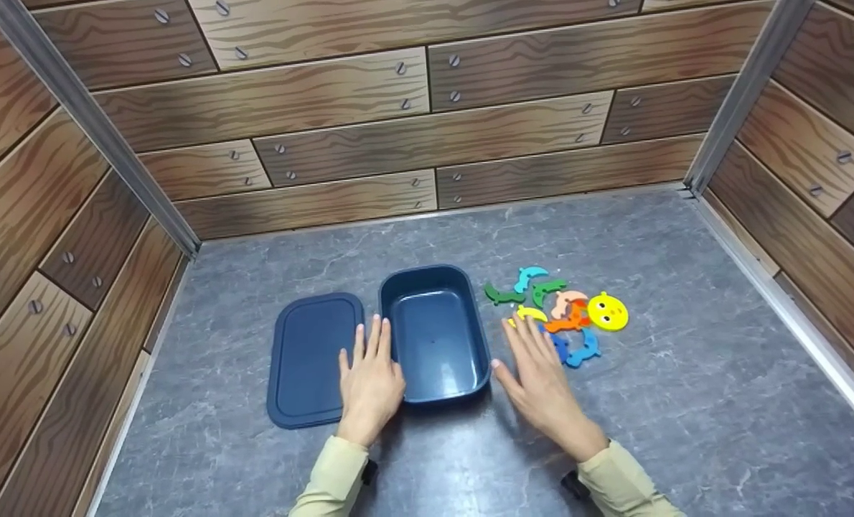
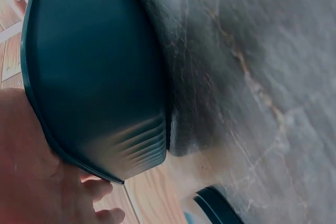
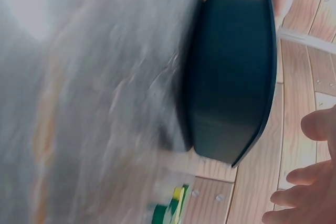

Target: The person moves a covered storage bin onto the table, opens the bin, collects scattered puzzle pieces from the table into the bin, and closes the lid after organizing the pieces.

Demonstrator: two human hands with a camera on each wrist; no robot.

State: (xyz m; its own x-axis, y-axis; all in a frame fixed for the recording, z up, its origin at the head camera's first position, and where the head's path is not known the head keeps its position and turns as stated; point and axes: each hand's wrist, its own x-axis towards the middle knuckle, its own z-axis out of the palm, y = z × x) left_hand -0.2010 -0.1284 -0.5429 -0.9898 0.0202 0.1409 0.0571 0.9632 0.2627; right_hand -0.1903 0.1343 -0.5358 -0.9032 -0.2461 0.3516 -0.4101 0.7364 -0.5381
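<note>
A dark blue box [image 1: 435, 334] stands open on the grey table, its lid [image 1: 315, 359] flat beside it on the left. My left hand [image 1: 369, 377] lies with straight fingers across the lid's right edge, against the box's left wall [image 2: 100, 77]. My right hand [image 1: 538, 380] hovers open just right of the box [image 3: 231, 77], fingertips at a heap of coloured flat puzzle pieces [image 1: 560, 316], which includes a yellow round face piece [image 1: 607, 311]. Neither hand holds anything.
Wood-patterned panels [image 1: 369, 122] wall in the table at the back and both sides, with metal corner rails [image 1: 746, 86]. The grey marbled tabletop [image 1: 685, 402] stretches to the right and front of the pieces.
</note>
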